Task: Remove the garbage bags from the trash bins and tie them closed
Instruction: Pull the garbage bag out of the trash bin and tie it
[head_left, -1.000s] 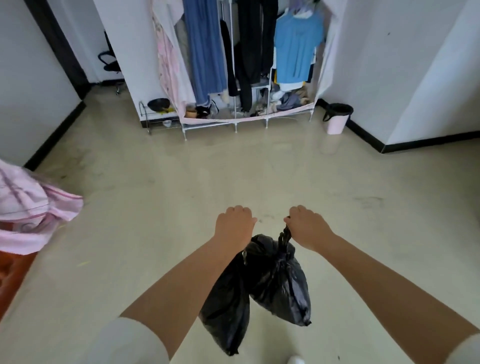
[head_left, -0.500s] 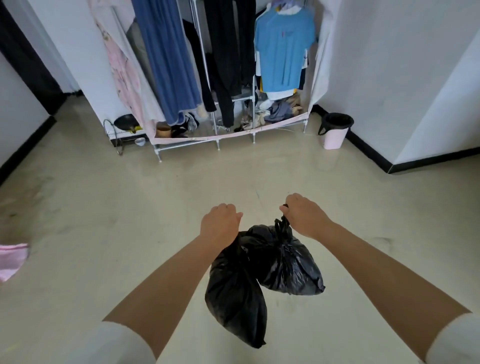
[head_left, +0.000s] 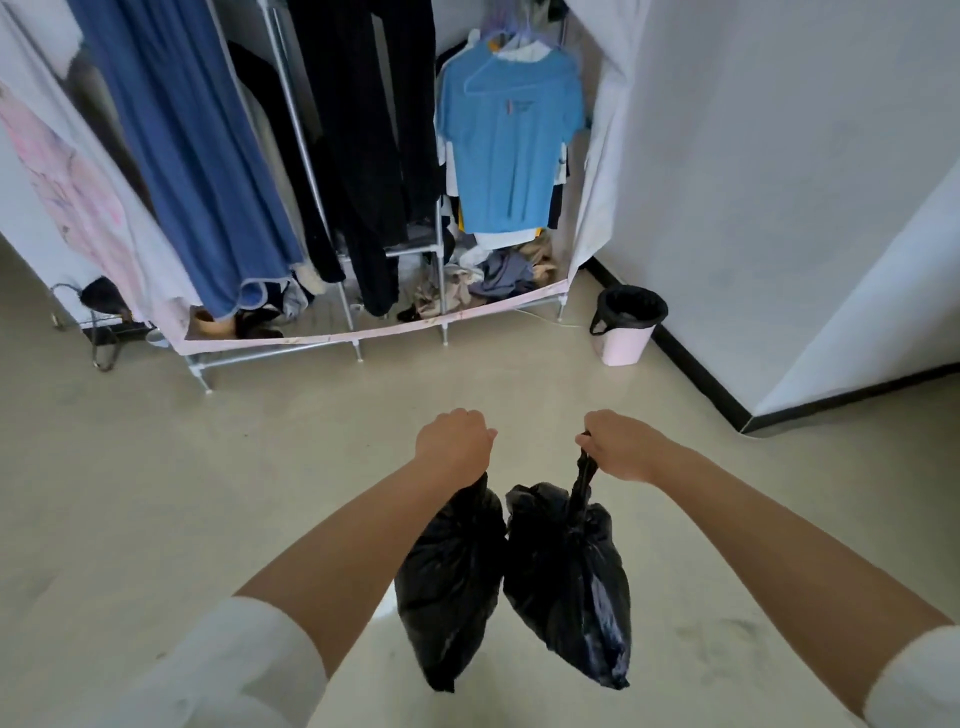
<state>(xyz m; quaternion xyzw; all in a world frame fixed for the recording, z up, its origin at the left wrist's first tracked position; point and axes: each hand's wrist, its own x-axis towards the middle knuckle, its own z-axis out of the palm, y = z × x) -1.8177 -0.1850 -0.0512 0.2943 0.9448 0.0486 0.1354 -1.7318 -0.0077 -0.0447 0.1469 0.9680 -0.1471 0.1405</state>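
Note:
Two filled black garbage bags hang in front of me above the floor. My left hand grips the top of the left bag, whose neck is hidden under my fist. My right hand holds the twisted neck of the right bag. The two bags hang side by side and touch. A pink trash bin lined with a black bag stands on the floor by the right wall, ahead of my right hand.
An open wardrobe rack with hanging clothes and a blue T-shirt fills the far middle. A small wire stand sits to its left. White walls with a black skirting close the right side. Pale floor lies between.
I have moved closer to the wardrobe and the pink bin, which now look larger. The pink cloth at the left has left the view. Both bags swung and now hang side by side.

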